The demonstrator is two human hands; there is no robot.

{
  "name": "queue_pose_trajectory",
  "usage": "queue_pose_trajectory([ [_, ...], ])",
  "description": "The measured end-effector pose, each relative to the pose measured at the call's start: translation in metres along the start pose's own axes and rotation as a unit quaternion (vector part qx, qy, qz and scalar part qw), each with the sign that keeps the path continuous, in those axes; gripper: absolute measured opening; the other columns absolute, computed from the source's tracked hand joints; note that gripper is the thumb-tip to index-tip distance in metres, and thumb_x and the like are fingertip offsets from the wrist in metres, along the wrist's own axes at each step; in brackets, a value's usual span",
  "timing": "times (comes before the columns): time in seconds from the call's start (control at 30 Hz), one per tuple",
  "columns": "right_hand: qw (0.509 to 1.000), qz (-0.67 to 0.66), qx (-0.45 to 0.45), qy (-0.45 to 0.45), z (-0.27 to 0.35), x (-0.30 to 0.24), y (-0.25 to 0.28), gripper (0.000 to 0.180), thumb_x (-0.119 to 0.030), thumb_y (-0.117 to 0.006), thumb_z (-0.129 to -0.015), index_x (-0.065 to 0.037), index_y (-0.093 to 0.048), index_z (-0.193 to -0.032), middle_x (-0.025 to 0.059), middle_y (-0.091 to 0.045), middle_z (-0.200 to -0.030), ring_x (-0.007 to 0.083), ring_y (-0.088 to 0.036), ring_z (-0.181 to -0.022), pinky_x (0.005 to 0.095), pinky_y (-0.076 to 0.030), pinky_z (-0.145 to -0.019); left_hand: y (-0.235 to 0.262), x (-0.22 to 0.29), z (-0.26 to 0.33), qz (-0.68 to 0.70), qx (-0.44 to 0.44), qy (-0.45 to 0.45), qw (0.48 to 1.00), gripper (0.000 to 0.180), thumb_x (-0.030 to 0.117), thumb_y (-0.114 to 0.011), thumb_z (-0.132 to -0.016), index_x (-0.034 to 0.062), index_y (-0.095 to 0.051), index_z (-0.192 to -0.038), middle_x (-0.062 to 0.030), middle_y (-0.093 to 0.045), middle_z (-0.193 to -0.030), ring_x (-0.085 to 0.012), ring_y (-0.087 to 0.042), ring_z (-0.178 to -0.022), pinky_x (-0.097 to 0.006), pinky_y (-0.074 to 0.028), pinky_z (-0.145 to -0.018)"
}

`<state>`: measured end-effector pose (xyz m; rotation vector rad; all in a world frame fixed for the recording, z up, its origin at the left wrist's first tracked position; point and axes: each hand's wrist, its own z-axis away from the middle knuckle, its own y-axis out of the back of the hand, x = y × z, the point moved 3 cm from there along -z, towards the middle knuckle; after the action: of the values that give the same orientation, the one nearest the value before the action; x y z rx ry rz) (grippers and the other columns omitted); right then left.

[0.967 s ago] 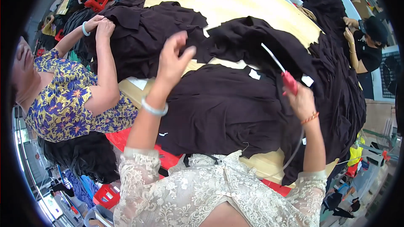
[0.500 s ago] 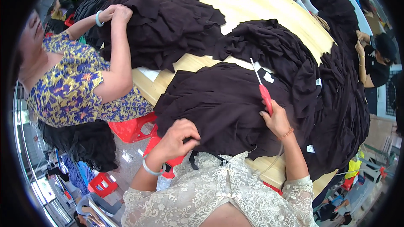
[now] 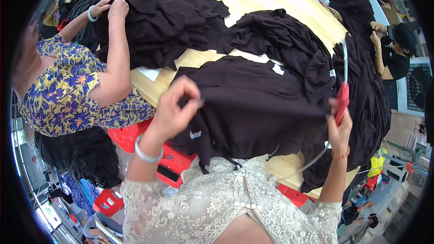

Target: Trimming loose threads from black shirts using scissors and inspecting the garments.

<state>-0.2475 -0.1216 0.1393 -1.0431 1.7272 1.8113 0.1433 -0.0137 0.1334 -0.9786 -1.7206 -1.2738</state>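
A dark brown garment (image 3: 253, 104) lies spread across the wooden table (image 3: 253, 0) in front of me. My left hand (image 3: 174, 108) pinches its near left edge and lifts the cloth. My right hand (image 3: 339, 129) grips the same garment's right edge together with a red-handled tool (image 3: 342, 99) whose thin metal blade points up and away. A white cord runs from the tool down toward my body. Small white labels (image 3: 276, 68) lie on the cloth.
A person in a blue and yellow floral top (image 3: 68, 90) stands at my left, both hands on a pile of dark garments (image 3: 167, 22). More dark cloth is heaped at the right (image 3: 361, 81), beside another person in black (image 3: 395, 49). Red stools (image 3: 131, 135) stand below the table.
My left hand rose from the garment's lower hem to its left edge and lifted it. My right hand with the red tool shifted right, and the blade turned more upright.
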Motion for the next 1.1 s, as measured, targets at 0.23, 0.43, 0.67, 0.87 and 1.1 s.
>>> queue_pose_trajectory([
  [0.23,0.998,0.051,0.035,0.004,-0.010,0.014,-0.039,0.039,-0.008,-0.074,-0.079,0.002,-0.057,-0.113,0.0040,-0.060,-0.080,0.0122,-0.057,-0.072,0.0265,-0.047,-0.068,-0.035,-0.053,-0.013,-0.110,0.055,0.065,0.990,0.032,0.010,-0.072,-0.079,-0.0001,-0.057,-0.105,-0.0131,-0.059,-0.097,-0.0240,-0.060,-0.086,-0.033,-0.049,-0.079],
  [0.43,0.983,0.040,-0.162,0.075,0.107,0.007,-0.120,0.070,-0.028,-0.087,-0.062,-0.002,-0.054,-0.118,0.0178,-0.060,-0.106,0.0374,-0.062,-0.092,0.0410,-0.052,-0.077,-0.042,-0.083,0.111,-0.092,-0.015,0.277,0.956,0.051,0.029,-0.083,-0.070,-0.0012,-0.058,-0.104,-0.0151,-0.062,-0.102,-0.0253,-0.061,-0.092,-0.033,-0.049,-0.079],
  [0.67,0.990,0.043,-0.135,0.017,0.127,0.048,-0.172,0.061,0.001,-0.068,-0.067,0.004,-0.045,-0.123,0.0246,-0.056,-0.106,0.0427,-0.059,-0.090,0.0458,-0.050,-0.076,-0.057,-0.094,0.106,0.047,0.048,0.307,0.949,0.017,0.010,-0.067,-0.086,-0.0039,-0.062,-0.094,-0.0054,-0.066,-0.088,-0.0068,-0.055,-0.079,-0.025,-0.047,-0.071],
  [0.87,0.993,-0.056,-0.093,-0.049,0.070,0.035,-0.089,0.025,0.002,-0.064,-0.076,-0.001,-0.063,-0.100,0.0075,-0.063,-0.083,0.0131,-0.060,-0.074,0.0281,-0.048,-0.070,-0.009,-0.052,0.042,0.379,0.224,0.304,0.845,0.027,0.007,-0.062,-0.090,0.0012,-0.057,-0.117,-0.0061,-0.065,-0.102,-0.0169,-0.063,-0.096,-0.031,-0.050,-0.088],
  [1.1,0.994,-0.091,0.061,-0.005,0.040,0.013,0.043,0.013,0.005,-0.056,-0.083,0.001,-0.059,-0.095,-0.0011,-0.058,-0.085,0.0064,-0.050,-0.075,0.0246,-0.044,-0.077,0.010,0.025,0.032,0.181,0.064,0.138,0.972,0.038,0.017,-0.071,-0.078,-0.0079,-0.061,-0.106,-0.0055,-0.066,-0.088,-0.0141,-0.062,-0.081,-0.027,-0.049,-0.074],
])
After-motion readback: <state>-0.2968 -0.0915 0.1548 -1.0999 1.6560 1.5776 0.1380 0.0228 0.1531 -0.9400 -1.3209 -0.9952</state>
